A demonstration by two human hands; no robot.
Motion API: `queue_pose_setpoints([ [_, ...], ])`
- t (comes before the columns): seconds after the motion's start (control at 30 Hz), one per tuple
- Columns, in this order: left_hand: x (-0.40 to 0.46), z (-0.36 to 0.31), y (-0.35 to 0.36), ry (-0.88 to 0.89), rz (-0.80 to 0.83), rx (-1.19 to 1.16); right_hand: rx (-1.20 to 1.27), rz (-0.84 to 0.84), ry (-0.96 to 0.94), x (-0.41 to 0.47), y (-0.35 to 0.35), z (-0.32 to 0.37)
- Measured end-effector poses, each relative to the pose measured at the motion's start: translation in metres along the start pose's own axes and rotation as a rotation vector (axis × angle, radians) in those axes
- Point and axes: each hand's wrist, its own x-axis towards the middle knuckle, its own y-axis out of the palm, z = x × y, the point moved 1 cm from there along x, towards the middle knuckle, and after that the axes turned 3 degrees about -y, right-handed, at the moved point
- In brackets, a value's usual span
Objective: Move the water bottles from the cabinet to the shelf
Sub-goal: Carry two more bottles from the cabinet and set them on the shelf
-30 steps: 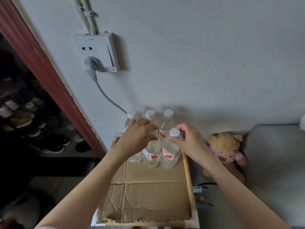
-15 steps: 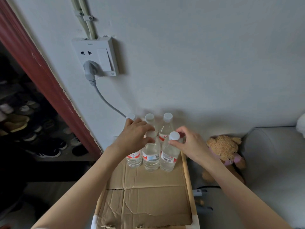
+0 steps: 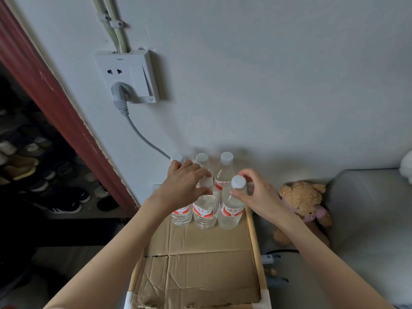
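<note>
Several clear water bottles with white caps and red labels stand in two rows against the wall, on a cardboard sheet [image 3: 200, 264] that lies in a wood-rimmed shelf top [image 3: 256, 248]. My left hand [image 3: 182, 186] lies over the tops of the front left bottle [image 3: 181, 216] and the front middle bottle [image 3: 204, 211], fingers curled around their necks. My right hand [image 3: 260, 195] has thumb and fingers around the neck of the front right bottle [image 3: 231, 210], just under its cap. The back row [image 3: 226, 157] stands free behind them.
A wall socket [image 3: 127, 76] holds a grey plug, and its cable [image 3: 142, 137] runs down behind the bottles. A teddy bear [image 3: 301, 197] leans on a grey cushion [image 3: 367, 208] at the right. A red door frame [image 3: 55, 97] and shoes [image 3: 33, 163] are at the left.
The front bottles have come down from a tilt and now stand upright on the cardboard. Both hands stay at their necks, and the right hand's fingers have loosened a little.
</note>
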Motion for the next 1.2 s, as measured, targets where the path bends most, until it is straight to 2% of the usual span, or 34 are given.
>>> queue_pose_setpoints([
  [0.17, 0.001, 0.002, -0.002, 0.031, 0.08, -0.029, 0.035, 0.16, 0.108, -0.005, 0.008, -0.013],
  [0.57, 0.005, 0.001, 0.002, -0.086, -0.009, -0.08, 0.102, 0.086, 0.072, 0.004, 0.02, -0.012],
  [1.03, 0.004, 0.004, 0.005, -0.088, -0.072, -0.092, 0.084, 0.023, 0.051, 0.012, 0.029, -0.02],
  [1.2, 0.0, 0.007, 0.008, -0.04, -0.133, -0.055, 0.089, 0.029, 0.074, 0.013, 0.03, -0.017],
])
